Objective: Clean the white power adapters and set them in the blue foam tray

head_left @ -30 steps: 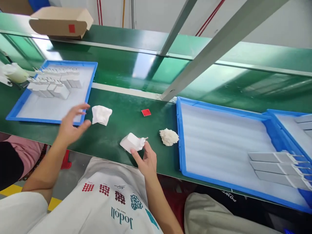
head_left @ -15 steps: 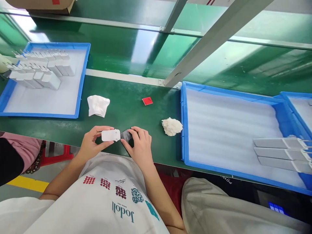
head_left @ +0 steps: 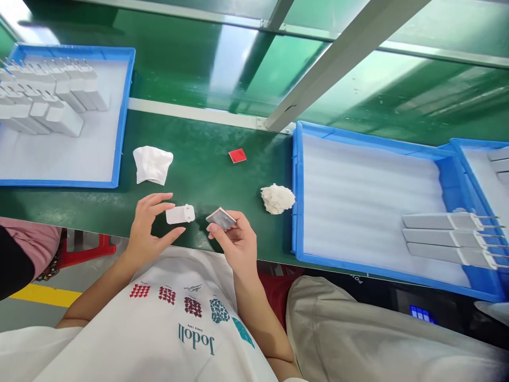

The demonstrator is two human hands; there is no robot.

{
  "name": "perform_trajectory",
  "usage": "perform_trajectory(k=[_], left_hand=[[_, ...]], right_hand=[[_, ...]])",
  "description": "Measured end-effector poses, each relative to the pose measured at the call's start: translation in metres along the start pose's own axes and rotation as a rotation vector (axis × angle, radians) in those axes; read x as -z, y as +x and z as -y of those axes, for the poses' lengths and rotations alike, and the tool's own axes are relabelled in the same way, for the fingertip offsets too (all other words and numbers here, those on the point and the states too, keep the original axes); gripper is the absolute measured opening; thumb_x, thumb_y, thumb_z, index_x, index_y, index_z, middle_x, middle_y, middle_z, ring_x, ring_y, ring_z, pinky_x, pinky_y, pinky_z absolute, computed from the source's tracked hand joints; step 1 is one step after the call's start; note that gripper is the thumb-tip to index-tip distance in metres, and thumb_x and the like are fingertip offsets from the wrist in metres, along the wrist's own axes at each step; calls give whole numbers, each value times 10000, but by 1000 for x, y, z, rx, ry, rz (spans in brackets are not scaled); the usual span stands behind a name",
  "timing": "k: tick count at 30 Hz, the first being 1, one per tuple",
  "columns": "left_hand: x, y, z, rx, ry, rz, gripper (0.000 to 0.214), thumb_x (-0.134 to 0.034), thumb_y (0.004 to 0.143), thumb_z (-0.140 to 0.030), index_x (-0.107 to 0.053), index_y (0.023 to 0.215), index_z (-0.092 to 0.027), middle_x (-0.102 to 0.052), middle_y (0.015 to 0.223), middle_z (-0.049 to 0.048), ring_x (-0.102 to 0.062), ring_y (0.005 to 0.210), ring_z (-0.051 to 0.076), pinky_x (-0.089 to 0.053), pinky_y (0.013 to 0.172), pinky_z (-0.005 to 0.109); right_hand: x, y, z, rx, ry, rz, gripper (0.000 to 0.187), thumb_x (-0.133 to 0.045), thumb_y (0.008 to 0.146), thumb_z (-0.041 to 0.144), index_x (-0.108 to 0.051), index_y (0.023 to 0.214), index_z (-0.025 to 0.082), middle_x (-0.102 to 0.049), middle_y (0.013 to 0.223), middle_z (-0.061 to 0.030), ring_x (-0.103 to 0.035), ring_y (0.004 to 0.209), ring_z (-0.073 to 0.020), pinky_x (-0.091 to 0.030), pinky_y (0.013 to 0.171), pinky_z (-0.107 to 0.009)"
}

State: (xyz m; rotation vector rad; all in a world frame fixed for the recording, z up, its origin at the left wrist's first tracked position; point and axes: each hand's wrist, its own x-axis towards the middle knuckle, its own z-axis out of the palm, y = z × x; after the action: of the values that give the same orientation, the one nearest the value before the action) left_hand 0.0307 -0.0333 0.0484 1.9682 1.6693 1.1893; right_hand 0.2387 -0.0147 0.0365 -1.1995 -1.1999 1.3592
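Observation:
A white plug adapter [head_left: 175, 215] lies on the green table, with two small round metal spots at its right end. My left hand [head_left: 148, 225] is beside it, thumb and fingers spread around its left part, and does not grip it. In my right hand [head_left: 240, 241] is a small flat square pad [head_left: 221, 218] with a dark grey face and a pale edge, pinched between thumb and fingers. The pad is tilted up, just right of the adapter and apart from it.
A folded white cloth [head_left: 153, 165], a red square [head_left: 237, 155] and a crumpled cream wad [head_left: 277, 199] lie beyond my hands. Blue trays [head_left: 123, 114] [head_left: 297, 191] at left and right hold white plug adapters. A metal post [head_left: 318, 69] slants at the back. A person's pink sleeve [head_left: 32, 244] is at left.
My left hand has let go of the adapter, which now lies on the table. My right hand has drawn the grey pad rightward, away from the adapter, and turned it up.

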Motion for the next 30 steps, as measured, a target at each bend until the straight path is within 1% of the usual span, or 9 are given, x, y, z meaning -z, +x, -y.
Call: perform_trajectory(k=[2, 5, 8, 11, 13, 17, 21, 25, 30], left_hand=[[3, 0, -9, -137, 94, -112, 250, -766, 834, -299, -659, 1056, -258, -660, 1243, 66, -554, 1234, 283, -480, 1032, 473], [3, 1, -21, -242, 138, -148, 87, -744, 853, -305, -723, 927, -266, -648, 1215, 67, -519, 1233, 296, -479, 1008, 456], [0, 2, -29, -253, 148, -120, 113, -716, 878, -371, -753, 841, -271, -633, 1235, 78, -475, 1257, 312, -468, 1004, 465], [-3, 2, -33, -240, 100, -68, 240, -670, 900, -480, -771, 865, -265, -608, 1301, 95, -432, 1289, 333, -446, 1029, 497], [-4, 2, -35, -225, 33, -16, 290, -632, 920, -506, -774, 893, -254, -598, 1330, 104, -423, 1301, 332, -443, 1039, 502], [-2, 0, -38, -132, -48, 43, 213, -611, 962, -375, -764, 878, -253, -612, 1315, 85, -454, 1277, 290, -460, 1036, 491], [5, 0, -40, -82, -111, 18, 155, -651, 942, -298, -759, 838, -257, -661, 1151, 77, -526, 1125, 244, -525, 854, 392], [7, 2, -41, -144, -184, -1, 76, -694, 915, -256, -768, 932, -262, -632, 954, 54, -585, 890, 170, -514, 681, 294], [5, 1, -39, -158, -404, 117, 205, -655, 948, -302, -726, 1134, -253, -653, 929, 45, -624, 802, 138, -544, 656, 253]], right_hand=[[-1, -4, 4, -8, 25, 9, 190, -745, 852, 353, -642, 966, 241, -685, 753, 31, -611, 584, -116, -529, 557, -254], [-4, -10, 7, 66, -38, -3, 163, -739, 860, 310, -653, 981, 242, -694, 778, 19, -607, 591, -118, -525, 537, -252], [-5, -13, 8, 292, -183, -26, 166, -700, 877, 183, -674, 1019, 265, -727, 854, 2, -645, 672, -134, -545, 604, -271], [-5, -14, 10, 582, -314, -26, 297, -653, 863, 68, -683, 1057, 290, -728, 908, -10, -672, 766, -151, -559, 654, -282], [-5, -14, 11, 688, -358, -22, 338, -637, 859, 51, -677, 1091, 294, -718, 933, -24, -678, 800, -166, -570, 661, -295], [-3, -16, 11, 650, -275, 66, 444, -610, 872, 73, -617, 1248, 310, -715, 1053, -58, -688, 917, -206, -603, 747, -357], [-3, -18, 6, 551, -128, 251, 601, -663, 873, 169, -474, 1428, 301, -691, 1201, -96, -667, 1060, -239, -612, 812, -400], [-6, -19, 4, 546, -79, 171, 375, -677, 899, 188, -604, 1248, 304, -732, 1029, -53, -701, 910, -203, -604, 770, -364], [-4, -15, 10, 613, -85, 106, 241, -609, 923, 132, -686, 1079, 299, -741, 1007, -46, -701, 890, -192, -592, 731, -342]])
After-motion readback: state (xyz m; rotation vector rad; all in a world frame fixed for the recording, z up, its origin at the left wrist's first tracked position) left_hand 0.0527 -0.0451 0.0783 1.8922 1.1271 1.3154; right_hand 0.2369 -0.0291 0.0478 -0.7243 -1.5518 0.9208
